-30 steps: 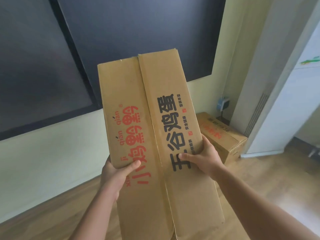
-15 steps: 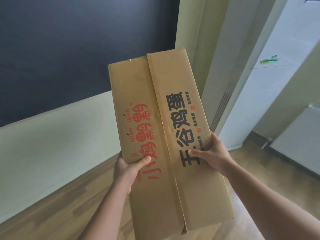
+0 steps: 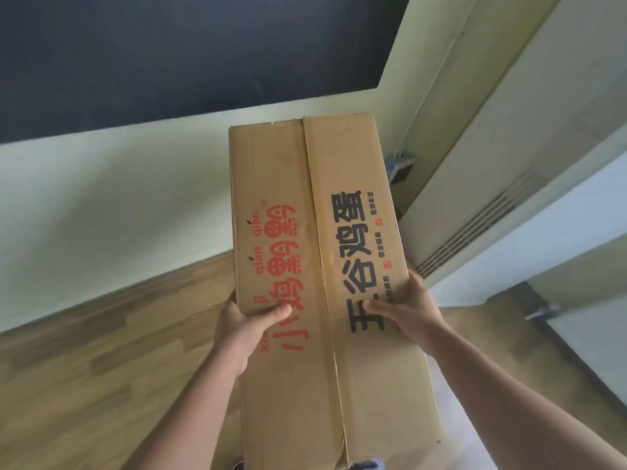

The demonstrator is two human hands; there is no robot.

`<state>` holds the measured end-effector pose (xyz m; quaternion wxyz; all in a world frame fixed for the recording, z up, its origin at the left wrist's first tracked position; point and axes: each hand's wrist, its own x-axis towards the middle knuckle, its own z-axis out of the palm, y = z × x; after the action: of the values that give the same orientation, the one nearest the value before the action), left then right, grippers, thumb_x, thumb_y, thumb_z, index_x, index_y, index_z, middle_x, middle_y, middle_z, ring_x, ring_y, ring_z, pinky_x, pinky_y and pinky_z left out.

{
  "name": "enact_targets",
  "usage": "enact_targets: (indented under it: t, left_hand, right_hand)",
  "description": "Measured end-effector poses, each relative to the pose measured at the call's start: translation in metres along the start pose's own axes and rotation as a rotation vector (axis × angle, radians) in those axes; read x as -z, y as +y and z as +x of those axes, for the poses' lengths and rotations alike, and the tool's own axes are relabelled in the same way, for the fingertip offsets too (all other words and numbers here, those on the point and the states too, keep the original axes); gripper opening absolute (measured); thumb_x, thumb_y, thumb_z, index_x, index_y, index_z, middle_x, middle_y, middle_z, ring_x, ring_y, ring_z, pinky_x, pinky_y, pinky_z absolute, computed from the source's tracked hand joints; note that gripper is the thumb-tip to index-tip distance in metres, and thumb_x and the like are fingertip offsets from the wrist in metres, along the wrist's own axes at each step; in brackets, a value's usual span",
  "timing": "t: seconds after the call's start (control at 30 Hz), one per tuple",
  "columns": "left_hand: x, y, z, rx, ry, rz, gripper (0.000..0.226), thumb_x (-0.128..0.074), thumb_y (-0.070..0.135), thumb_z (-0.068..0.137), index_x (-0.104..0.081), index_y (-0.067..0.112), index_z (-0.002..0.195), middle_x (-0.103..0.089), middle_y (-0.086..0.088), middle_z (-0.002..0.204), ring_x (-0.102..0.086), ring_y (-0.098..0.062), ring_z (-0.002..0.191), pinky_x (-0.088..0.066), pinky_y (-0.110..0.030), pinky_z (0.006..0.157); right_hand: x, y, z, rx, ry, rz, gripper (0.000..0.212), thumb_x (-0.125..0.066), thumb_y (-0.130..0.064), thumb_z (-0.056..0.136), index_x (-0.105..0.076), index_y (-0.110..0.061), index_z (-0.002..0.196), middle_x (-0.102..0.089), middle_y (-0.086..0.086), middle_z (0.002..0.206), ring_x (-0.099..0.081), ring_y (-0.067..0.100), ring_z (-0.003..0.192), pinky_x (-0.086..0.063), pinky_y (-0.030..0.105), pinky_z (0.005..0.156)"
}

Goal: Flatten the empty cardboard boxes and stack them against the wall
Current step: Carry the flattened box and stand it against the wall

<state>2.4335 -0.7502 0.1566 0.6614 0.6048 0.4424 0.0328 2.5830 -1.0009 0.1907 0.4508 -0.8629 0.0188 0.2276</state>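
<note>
A flattened brown cardboard box [image 3: 325, 266], printed with red characters on its left panel and black characters on its right panel, is held up in the centre of the frame, its long axis running from the bottom edge up toward the middle. A seam runs lengthwise between the two panels.

The left hand [image 3: 242, 330] grasps the box's left edge just below centre: the thumb lies across the front over the red print, and the other fingers are hidden behind the cardboard. The right hand [image 3: 409, 307] holds the right edge at about the same height, its thumb pressed flat on the front beside the black characters, with the remaining fingers curled round the edge. Both grips are clenched on the cardboard. Both bare forearms reach in from the bottom of the frame.

Behind the box, a pale green wall [image 3: 101, 205] crosses the left and middle of the frame, with a large dark panel [image 3: 186, 52] above it in the upper left. A brown wood-plank floor [image 3: 101, 351] fills the lower left. At the right stands a tall white cabinet-like unit with a slatted vent [image 3: 475, 228]; a small blue and dark object [image 3: 402, 166] sits in the corner just right of the box's top, too blurred to identify.
</note>
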Motion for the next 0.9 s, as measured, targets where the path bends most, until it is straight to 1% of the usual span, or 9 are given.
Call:
enact_targets:
  t: [0.1, 0.27, 0.43, 0.5, 0.6, 0.67, 0.73, 0.8, 0.9]
  left_hand:
    - [-0.032, -0.01, 0.041, 0.096, 0.07, -0.052, 0.083, -0.103, 0.037, 0.05, -0.066, 0.018, 0.122, -0.074, 0.007, 0.103, -0.066, -0.01, 0.091, -0.05, -0.029, 0.072]
    - [-0.087, -0.024, 0.094, 0.195, 0.154, -0.107, 0.092, -0.1, 0.041, 0.041, -0.066, 0.02, 0.125, -0.076, 0.006, 0.107, -0.067, -0.01, 0.095, -0.048, -0.026, 0.076]
    - [-0.124, -0.053, 0.151, 0.315, 0.223, -0.121, 0.079, -0.099, 0.034, 0.047, -0.067, 0.023, 0.118, -0.076, 0.009, 0.1, -0.063, -0.007, 0.092, -0.049, -0.042, 0.102]
    - [-0.136, -0.074, 0.177, 0.339, 0.232, -0.123, 0.072, -0.099, 0.033, 0.051, -0.069, 0.022, 0.115, -0.078, 0.009, 0.099, -0.066, -0.015, 0.103, -0.046, -0.046, 0.11]
    - [-0.153, -0.103, 0.214, 0.413, 0.216, -0.177, 0.102, -0.095, 0.041, 0.058, -0.054, 0.015, 0.148, -0.063, -0.008, 0.143, -0.05, -0.032, 0.14, -0.034, -0.055, 0.121]
    - [-0.166, -0.13, 0.246, 0.452, 0.221, -0.208, 0.105, -0.093, 0.041, 0.066, -0.045, 0.015, 0.155, -0.054, -0.009, 0.153, -0.043, -0.031, 0.146, -0.029, -0.054, 0.123]
    - [-0.176, -0.151, 0.272, 0.457, 0.262, -0.18, 0.103, -0.097, 0.043, 0.059, -0.052, 0.019, 0.149, -0.062, -0.003, 0.144, -0.049, -0.028, 0.14, -0.035, -0.05, 0.117]
    - [-0.183, -0.173, 0.295, 0.435, 0.298, -0.152, 0.085, -0.099, 0.04, 0.057, -0.063, 0.025, 0.132, -0.07, 0.008, 0.118, -0.058, -0.024, 0.124, -0.041, -0.044, 0.105]
    - [-0.193, -0.199, 0.329, 0.419, 0.309, -0.162, 0.07, -0.1, 0.038, 0.057, -0.063, 0.034, 0.116, -0.068, 0.017, 0.101, -0.06, -0.015, 0.104, -0.041, -0.042, 0.101]
  right_hand:
    - [-0.004, 0.006, 0.074, -0.013, -0.105, -0.059, 0.08, -0.101, -0.024, 0.065, -0.051, -0.033, 0.127, -0.069, -0.014, 0.103, -0.064, 0.004, 0.094, -0.057, 0.03, 0.073]
    - [-0.008, 0.027, 0.19, -0.04, -0.262, -0.165, 0.082, -0.102, -0.032, 0.06, -0.053, -0.032, 0.126, -0.071, -0.011, 0.105, -0.068, 0.013, 0.098, -0.064, 0.046, 0.086]
    - [-0.034, 0.058, 0.274, -0.06, -0.363, -0.2, 0.082, -0.102, -0.027, 0.062, -0.052, -0.031, 0.128, -0.068, -0.011, 0.105, -0.065, 0.011, 0.095, -0.056, 0.029, 0.071]
    - [-0.049, 0.078, 0.305, -0.074, -0.402, -0.22, 0.081, -0.101, -0.029, 0.062, -0.052, -0.033, 0.126, -0.068, -0.011, 0.106, -0.065, 0.011, 0.097, -0.056, 0.03, 0.072]
    - [-0.069, 0.104, 0.345, -0.089, -0.416, -0.244, 0.078, -0.1, -0.029, 0.064, -0.052, -0.034, 0.126, -0.069, -0.01, 0.108, -0.065, 0.01, 0.098, -0.054, 0.028, 0.071]
    - [-0.086, 0.128, 0.374, -0.093, -0.422, -0.252, 0.074, -0.099, -0.032, 0.067, -0.053, -0.034, 0.126, -0.069, -0.011, 0.108, -0.065, 0.01, 0.098, -0.055, 0.029, 0.072]
    - [-0.098, 0.145, 0.397, -0.088, -0.415, -0.256, 0.074, -0.098, -0.037, 0.069, -0.053, -0.033, 0.128, -0.067, -0.011, 0.108, -0.063, 0.009, 0.097, -0.054, 0.029, 0.073]
    - [-0.111, 0.168, 0.416, -0.106, -0.403, -0.265, 0.074, -0.097, -0.038, 0.069, -0.055, -0.03, 0.129, -0.068, -0.012, 0.106, -0.063, 0.007, 0.096, -0.052, 0.027, 0.071]
    - [-0.13, 0.197, 0.445, -0.103, -0.379, -0.263, 0.074, -0.098, -0.04, 0.068, -0.059, -0.03, 0.131, -0.071, -0.012, 0.107, -0.066, 0.01, 0.099, -0.051, 0.026, 0.072]
